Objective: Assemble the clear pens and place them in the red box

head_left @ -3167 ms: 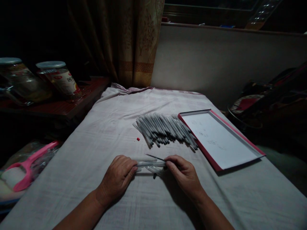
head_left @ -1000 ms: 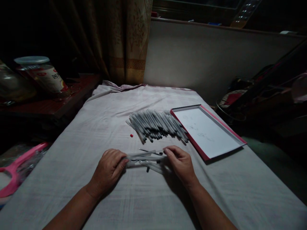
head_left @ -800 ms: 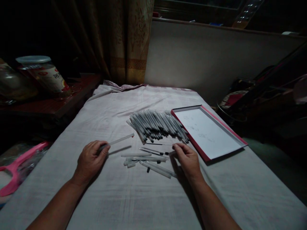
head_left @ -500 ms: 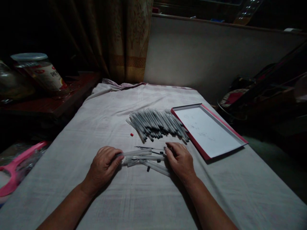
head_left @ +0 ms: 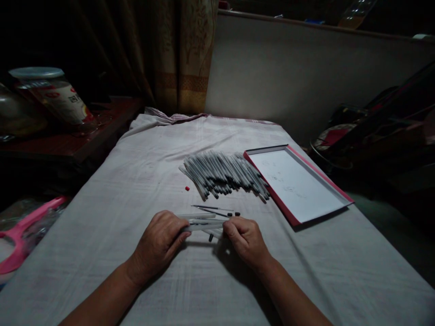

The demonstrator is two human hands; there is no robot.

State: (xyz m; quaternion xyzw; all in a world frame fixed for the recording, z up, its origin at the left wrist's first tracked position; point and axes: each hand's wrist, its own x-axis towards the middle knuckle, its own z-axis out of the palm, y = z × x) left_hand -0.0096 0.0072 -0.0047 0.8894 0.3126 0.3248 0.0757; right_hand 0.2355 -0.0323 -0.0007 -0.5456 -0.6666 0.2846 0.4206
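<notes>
My left hand (head_left: 163,237) is closed round the near end of a clear pen barrel (head_left: 205,226), raised a little above the cloth. At its other end my right hand (head_left: 246,240) pinches with thumb and curled fingers; its fingertips hide that end. Beneath and behind lie other loose clear barrels (head_left: 195,216), partly covered by the hands. Thin dark refills (head_left: 209,208) rest just beyond. Small black caps (head_left: 211,237) lie close by, two of them near my right knuckles. Farther back is a heap of clear pens (head_left: 220,172) with black ends.
A shallow red-edged box lid (head_left: 288,185) with a white inside lies right of the pen heap. A small red cap (head_left: 187,189) sits left of it. Pale checked cloth (head_left: 190,290) covers the surface. At left are a lidded jar (head_left: 64,99) and a pink plastic handle (head_left: 30,226).
My right hand has moved left and nearer, from the refill tips to the barrel's end, and its fingers have closed. My left hand has shifted right with the barrel. More black caps show.
</notes>
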